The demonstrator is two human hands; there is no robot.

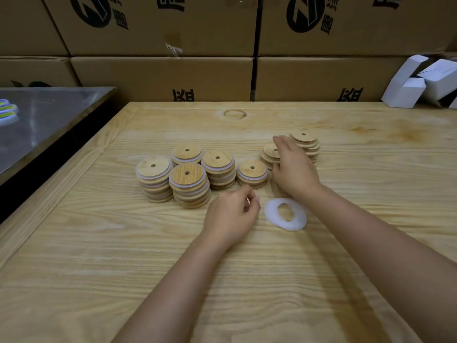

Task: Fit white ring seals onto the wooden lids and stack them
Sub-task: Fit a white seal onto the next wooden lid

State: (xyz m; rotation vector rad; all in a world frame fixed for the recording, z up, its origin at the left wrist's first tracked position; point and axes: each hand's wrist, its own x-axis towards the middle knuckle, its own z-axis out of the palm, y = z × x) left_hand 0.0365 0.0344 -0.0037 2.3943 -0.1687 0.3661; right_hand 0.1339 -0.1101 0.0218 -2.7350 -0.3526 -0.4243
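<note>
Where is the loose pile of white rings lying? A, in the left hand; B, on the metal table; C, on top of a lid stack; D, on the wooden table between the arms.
D: the white rings lie flat on the wooden table between the forearms.

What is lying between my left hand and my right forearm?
The head view shows white ring seals lying flat there on the wooden tabletop.

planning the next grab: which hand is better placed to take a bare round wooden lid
Right. The right hand is over the short stack of bare round wooden lids, fingers straight; the left hand sits curled beside the white ring seals.
</note>
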